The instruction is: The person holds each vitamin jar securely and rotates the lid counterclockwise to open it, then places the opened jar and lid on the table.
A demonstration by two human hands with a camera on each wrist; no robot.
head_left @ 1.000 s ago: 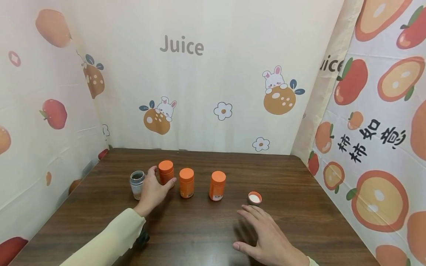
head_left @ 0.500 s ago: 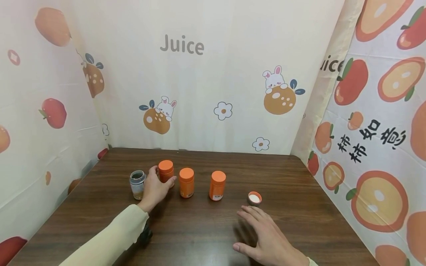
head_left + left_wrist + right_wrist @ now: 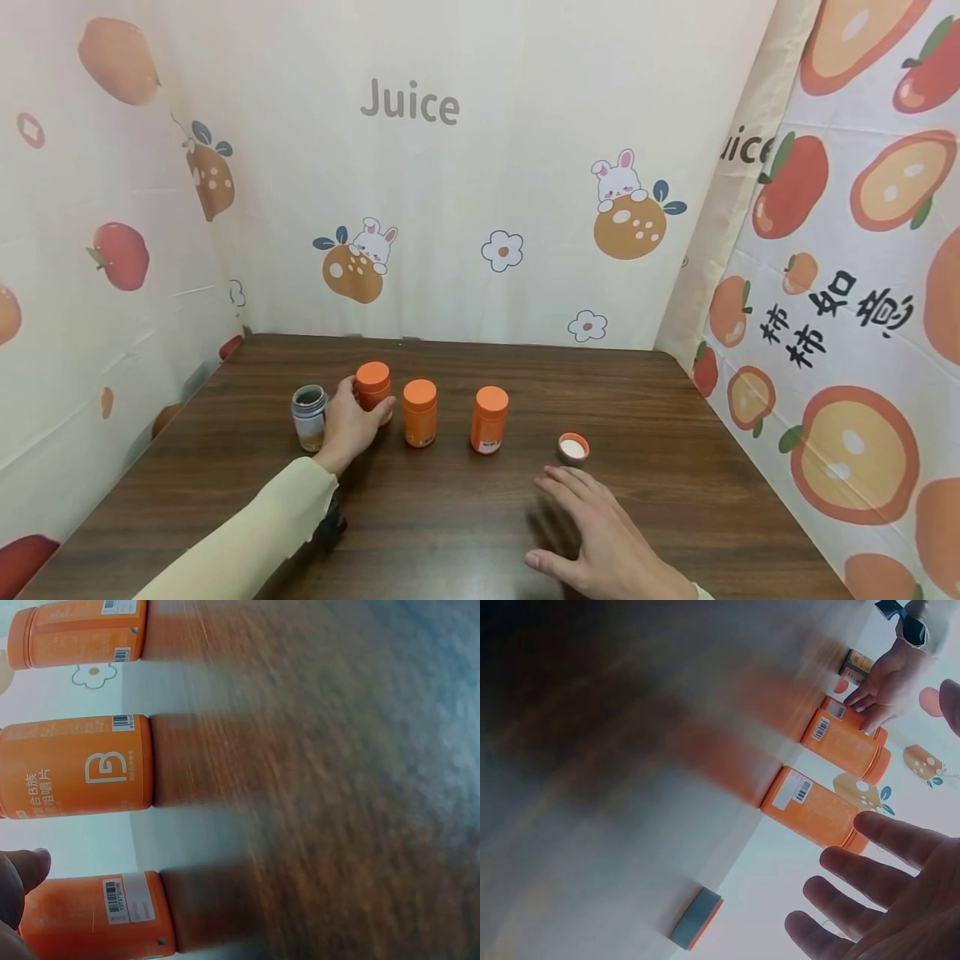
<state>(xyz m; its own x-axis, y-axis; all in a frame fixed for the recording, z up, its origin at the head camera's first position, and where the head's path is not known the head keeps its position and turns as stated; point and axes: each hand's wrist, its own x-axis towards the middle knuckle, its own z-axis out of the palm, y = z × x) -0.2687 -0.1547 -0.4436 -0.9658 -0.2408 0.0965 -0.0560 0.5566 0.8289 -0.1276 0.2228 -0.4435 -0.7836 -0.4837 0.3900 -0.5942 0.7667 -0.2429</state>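
My left hand (image 3: 350, 427) grips the leftmost orange bottle (image 3: 373, 381), its thumb (image 3: 30, 866) at one side and fingers at the other. That bottle stands upright with its orange lid on. Close to the hand's left is an uncapped grey bottle (image 3: 308, 408), partly hidden by the hand. Just right of the gripped bottle stands a second orange bottle (image 3: 420, 412); a third orange bottle (image 3: 490, 419) is further right. My right hand (image 3: 603, 533) hovers with spread fingers, holding nothing. Beyond its fingertips lies a cap (image 3: 573, 448), white inside up, with an orange rim.
The dark wooden table (image 3: 450, 525) spreads under everything. Printed fabric walls (image 3: 487, 167) enclose it at the back and both sides. A dark wrist device (image 3: 330, 525) shows under the left sleeve.
My left hand and forearm have shifted slightly to the right, settling closer around the leftmost orange bottle. The right hand, the cap and the bottles stay put.
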